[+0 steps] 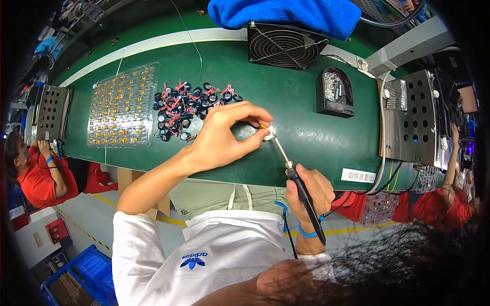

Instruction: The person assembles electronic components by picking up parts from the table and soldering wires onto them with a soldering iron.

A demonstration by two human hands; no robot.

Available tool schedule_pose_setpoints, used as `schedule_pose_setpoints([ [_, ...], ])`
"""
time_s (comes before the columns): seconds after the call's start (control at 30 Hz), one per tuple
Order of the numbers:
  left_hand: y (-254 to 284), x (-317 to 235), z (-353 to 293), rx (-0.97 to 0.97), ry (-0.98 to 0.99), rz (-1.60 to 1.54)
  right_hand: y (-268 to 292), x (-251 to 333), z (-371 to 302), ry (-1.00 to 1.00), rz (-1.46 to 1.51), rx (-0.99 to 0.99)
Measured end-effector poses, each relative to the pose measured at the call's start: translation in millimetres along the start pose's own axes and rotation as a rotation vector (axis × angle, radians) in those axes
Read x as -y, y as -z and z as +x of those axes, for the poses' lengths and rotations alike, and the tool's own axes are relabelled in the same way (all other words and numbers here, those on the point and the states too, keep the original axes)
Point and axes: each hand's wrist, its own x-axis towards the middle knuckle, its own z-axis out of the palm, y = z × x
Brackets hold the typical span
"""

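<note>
A long green table [316, 145] stretches across in front of the person, and a bright blue towel [286, 13] is heaped over a black fan at its far side. Toward the left lies a clear plastic blister tray [154, 71], its rows filled with small gold-coloured parts. At the right end stands a perforated metal box [416, 127]. The round wire-guarded fan [286, 47] sits just under the towel. Between the tray and the person's left hand spreads a loose heap of small dark cylinders with red leads [173, 109].

The left hand [222, 135] reaches in over the near part of the table, thumb and forefinger pinched almost together on something tiny. The right hand [314, 191], nearer the table's near edge, is curled closed around a black handle [307, 201]. Off to the far right sits a black arch-shaped holder [334, 109] with silvery bits inside. The handle belongs to a soldering iron [281, 151], its slim metal shaft slanting far and left toward the left fingertips. A whitish piece [269, 135] shows beneath them; I can't tell what it is. Smallest is the gold-coloured piece [264, 126] in the left pinch, right by the iron's tip; whether they touch I can't tell.
</note>
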Motion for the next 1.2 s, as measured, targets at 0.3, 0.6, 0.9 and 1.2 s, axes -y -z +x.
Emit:
schedule_pose_setpoints([
  [0.3,5.6,0.0,-1.5,0.057,-0.007,-0.034,-0.7,-1.8,-0.6,0.004,0.031,-0.019],
  [0.6,7.2,-1.4,-0.6,0.074,0.002,-0.035,-5.4,-0.5,0.6,-0.045,0.07,-0.064],
  [0.9,7.1,-2.6,0.8,0.068,-0.005,-0.017,-1.5,-1.0,3.3,0.013,0.037,0.007],
  [1.2,5.5,-1.4,0.0,0.059,0.014,-0.032,-0.1,-0.7,3.0,0.001,0.045,0.015],
])
